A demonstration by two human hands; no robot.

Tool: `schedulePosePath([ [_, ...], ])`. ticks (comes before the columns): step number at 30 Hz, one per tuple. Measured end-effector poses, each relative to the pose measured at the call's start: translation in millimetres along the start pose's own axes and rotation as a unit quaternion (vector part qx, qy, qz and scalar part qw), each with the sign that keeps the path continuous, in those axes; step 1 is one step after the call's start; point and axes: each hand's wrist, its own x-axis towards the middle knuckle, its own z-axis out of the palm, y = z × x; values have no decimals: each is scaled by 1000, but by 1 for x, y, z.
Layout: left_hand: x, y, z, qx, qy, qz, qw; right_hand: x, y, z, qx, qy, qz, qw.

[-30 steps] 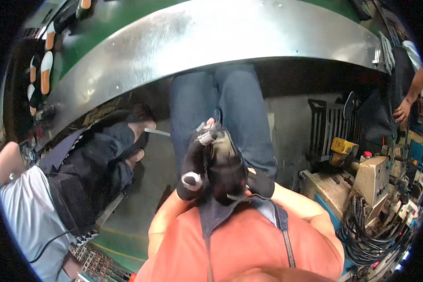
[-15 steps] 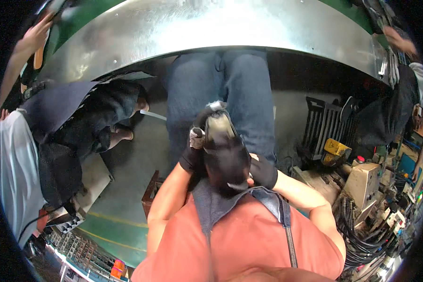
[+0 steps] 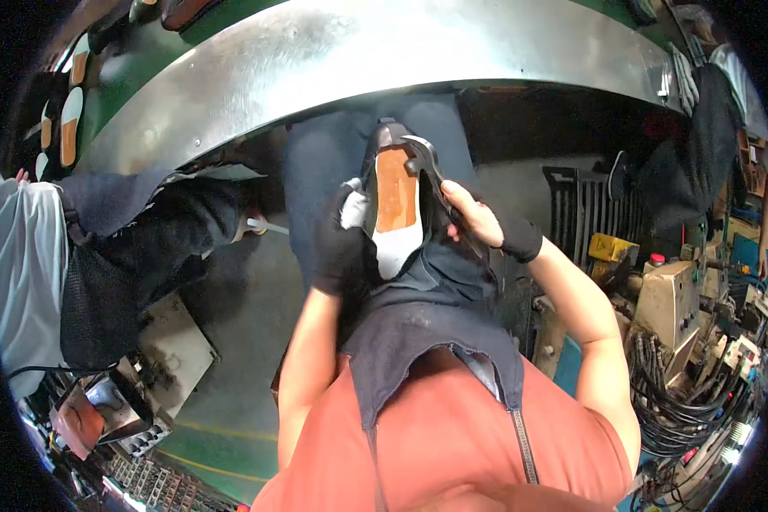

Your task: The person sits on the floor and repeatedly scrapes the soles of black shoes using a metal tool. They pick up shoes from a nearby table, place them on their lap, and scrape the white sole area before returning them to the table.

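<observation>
In the middle, over my lap, a black shoe (image 3: pixel 392 135) is held with its underside up, showing a tan and white insole board (image 3: pixel 396 205). My left hand (image 3: pixel 341 239), in a black fingerless glove with white wrapping on a finger, is closed around the shoe's left side. My right hand (image 3: pixel 478 218), also gloved with bare fingers, grips dark curved-jawed pincers (image 3: pixel 424 158). Their curved metal head lies over the right edge of the shoe near its far end. The lower handle is partly hidden by my fingers.
A shiny metal bench edge (image 3: pixel 316 68) runs across in front. Several shoe soles (image 3: pixel 72 124) lie at the far left. A person in dark clothing (image 3: pixel 145 230) sits at the left. To the right are a black slatted chair (image 3: pixel 576 205), a yellow pedal (image 3: pixel 610 248), a control box (image 3: pixel 664 299) and cables (image 3: pixel 666 375).
The shoe has turned so that its underside faces up, and it has moved away from my chest. My right hand has moved off its near end, now with the pincers at its edge.
</observation>
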Motion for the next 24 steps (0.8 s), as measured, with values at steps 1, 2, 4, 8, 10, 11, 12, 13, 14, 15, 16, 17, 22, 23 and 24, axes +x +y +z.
schedulePosePath([
  [1,-6,2,10,138,58,66,987,3,2,-10,-12,-16,20,1000],
  [2,-14,-17,19,219,86,112,966,7,-2,-12,-50,-23,-89,995],
  [4,-28,-29,14,258,40,85,962,2,-27,-22,-180,-30,-163,970],
  [8,-25,9,-11,375,-111,156,907,-16,-86,-36,-445,-140,-48,883],
  [10,-23,15,-15,431,-136,198,870,-21,-97,-16,-574,-110,-102,805],
  [11,-22,17,-16,458,-150,218,848,-26,-103,-6,-644,-86,-123,751],
  [12,-17,17,-15,410,-158,159,884,-26,-95,1,-658,-44,-93,746],
  [13,-7,15,-14,360,-164,99,913,-19,-82,-2,-625,-39,-125,769],
  [14,6,14,-14,306,-170,37,936,-12,-67,-9,-591,-33,-154,791],
  [15,20,10,-13,247,-176,-25,952,-8,-58,-17,-557,-26,-181,810],
  [16,33,7,-12,188,-181,-86,961,-8,-56,-31,-509,-87,-182,837],
  [17,46,3,-12,130,-178,-146,964,-17,-81,-31,-356,-156,68,919],
  [22,23,-9,39,340,69,200,916,-26,-94,-60,-446,-199,1,873],
  [23,28,-12,38,338,69,195,918,-32,-111,-61,-543,-172,-56,820],
  [24,31,-11,38,337,72,187,920,-37,-116,-57,-585,-146,-99,792],
])
